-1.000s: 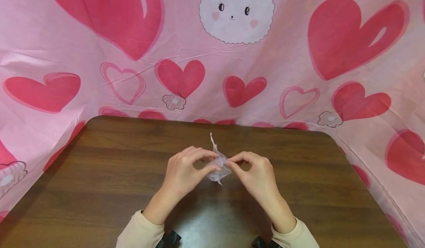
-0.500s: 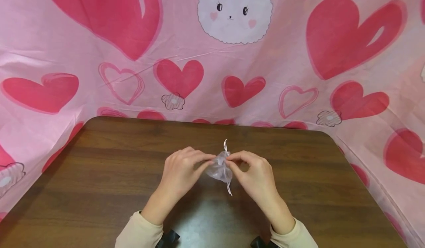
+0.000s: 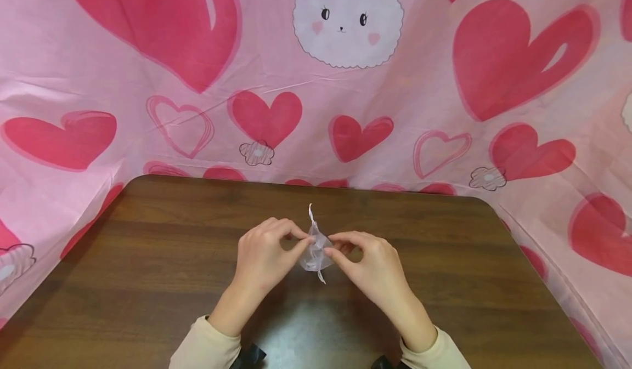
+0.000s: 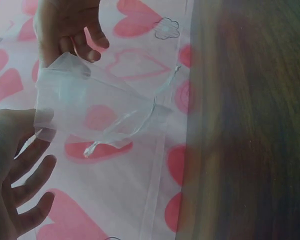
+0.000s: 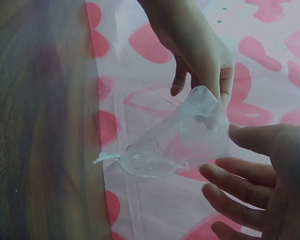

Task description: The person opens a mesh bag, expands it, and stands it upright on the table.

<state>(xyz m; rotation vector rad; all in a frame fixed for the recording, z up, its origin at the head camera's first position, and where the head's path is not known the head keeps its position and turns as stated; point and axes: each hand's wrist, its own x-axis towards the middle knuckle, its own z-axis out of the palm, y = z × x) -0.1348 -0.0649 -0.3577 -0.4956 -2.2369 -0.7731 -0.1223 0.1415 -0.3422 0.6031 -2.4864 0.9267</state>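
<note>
A small sheer white drawstring pouch (image 3: 316, 254) is held up between both hands, over the middle of the table. From its far side sticks one white cord end (image 3: 311, 214), and another hangs toward the person. My left hand (image 3: 269, 254) pinches the pouch's left edge between thumb and index finger. On the opposite edge, the thumb and index finger of my right hand (image 3: 372, 262) pinch the fabric. Seen in the left wrist view, the pouch (image 4: 90, 105) spreads thin and see-through between the hands. In the right wrist view, the cord (image 5: 107, 157) gathers its narrow end.
The brown wooden table (image 3: 148, 259) has rounded far corners. A pink cloth (image 3: 276, 40) printed with hearts and a white animal face hangs behind and beside it. Beige sleeves (image 3: 209, 344) and black wrist straps (image 3: 250, 356) show at the near edge.
The pouch has swung right and then back left, its cord ends tilting with it. My right hand has moved slightly left and down, and my left hand a little left.
</note>
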